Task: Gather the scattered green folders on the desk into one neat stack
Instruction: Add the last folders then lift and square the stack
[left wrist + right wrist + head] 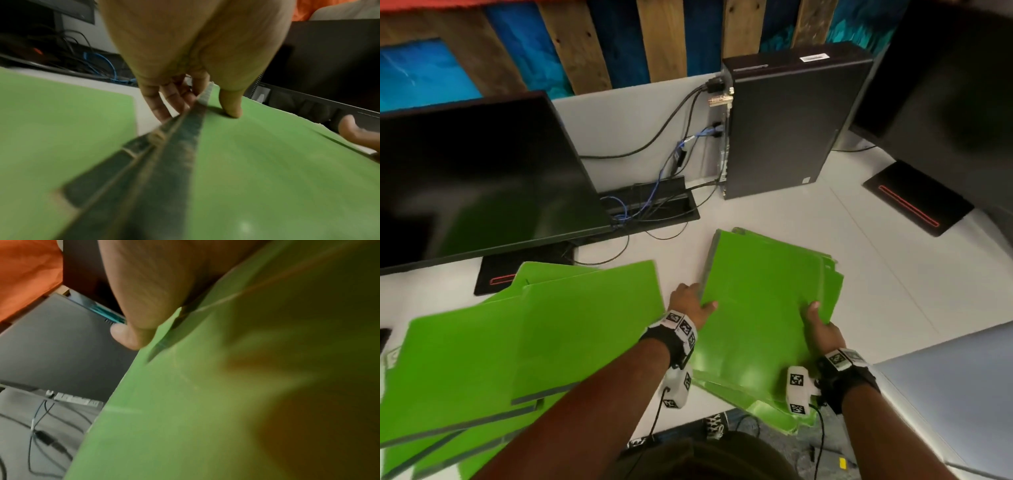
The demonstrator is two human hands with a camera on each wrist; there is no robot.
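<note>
Green card folders, flat and matte, with dark grey spine edges. Held stack (763, 308) is gripped from both sides: left hand (690, 303) pinches its left edge, thumb on the top cover, fingers (164, 105) curled under; right hand (822, 329) clamps the right edge, thumb on top, remaining fingers hidden beneath. Long axis of the stack runs away from the person, far end tipped slightly right; sheets are fanned, uneven at the far-right corner and at the near edge, which overhangs the white desk (876, 274). Left of the left-hand grip, loose folders (500, 349) lie overlapped and skewed on the desk, apart from the held stack. Beyond the grips: monitor (476, 178), black PC tower (784, 126), cables (654, 205).
</note>
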